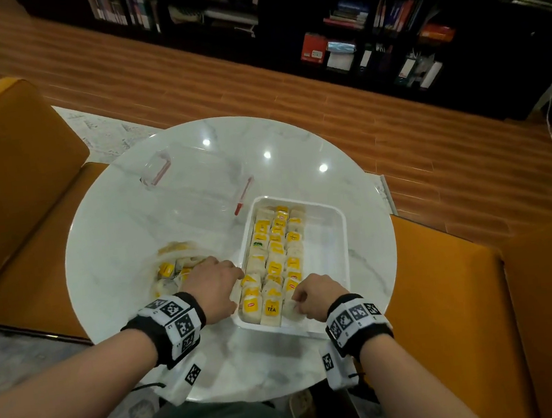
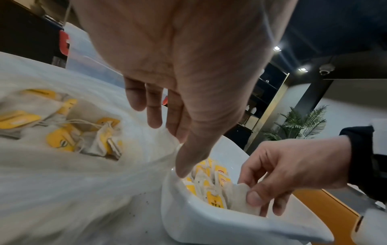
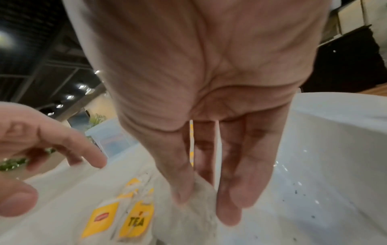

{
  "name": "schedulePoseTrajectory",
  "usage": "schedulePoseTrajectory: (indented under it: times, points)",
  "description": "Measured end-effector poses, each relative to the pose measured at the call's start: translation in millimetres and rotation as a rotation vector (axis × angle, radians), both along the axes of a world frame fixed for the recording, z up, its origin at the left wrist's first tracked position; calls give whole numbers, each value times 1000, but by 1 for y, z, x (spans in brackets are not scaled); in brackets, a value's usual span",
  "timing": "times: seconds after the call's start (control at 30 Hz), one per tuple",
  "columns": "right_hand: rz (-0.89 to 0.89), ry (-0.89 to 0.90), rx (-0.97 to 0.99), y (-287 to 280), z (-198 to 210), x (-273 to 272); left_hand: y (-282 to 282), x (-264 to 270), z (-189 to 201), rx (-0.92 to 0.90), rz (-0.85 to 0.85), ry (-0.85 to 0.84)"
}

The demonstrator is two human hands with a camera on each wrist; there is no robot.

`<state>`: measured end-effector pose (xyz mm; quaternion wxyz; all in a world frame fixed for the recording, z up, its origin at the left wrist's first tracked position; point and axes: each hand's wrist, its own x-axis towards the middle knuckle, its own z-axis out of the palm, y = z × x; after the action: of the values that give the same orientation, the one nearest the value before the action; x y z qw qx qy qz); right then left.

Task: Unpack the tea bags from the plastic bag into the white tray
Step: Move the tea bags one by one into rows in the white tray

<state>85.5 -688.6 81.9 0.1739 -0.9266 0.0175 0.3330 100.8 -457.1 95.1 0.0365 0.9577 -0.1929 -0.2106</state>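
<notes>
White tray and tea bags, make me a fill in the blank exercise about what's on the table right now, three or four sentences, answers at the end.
1. The right hand pinches a tea bag at the near end of the white ____.
2. The tags on the tea bags in the white tray are mostly ____ in colour.
3. Tea bags not yet unpacked lie in the plastic bag to the ____ of the tray.
4. The left hand holds ____.

Missing words: tray; yellow; left; nothing
</notes>
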Motion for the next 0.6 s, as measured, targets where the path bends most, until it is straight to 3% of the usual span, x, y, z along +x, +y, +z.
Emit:
schedulePoseTrajectory:
  times: [0.3,0.47,0.6]
  points:
    - [26,-78,-192,8,-9,13,5,-2,-5,-45,-5,-2]
    - [38,-81,-199,8,1,15,16,-2,0,-312,50,-76]
    - [10,-192,-82,19,24,13,46,7,10,-432,184,-201]
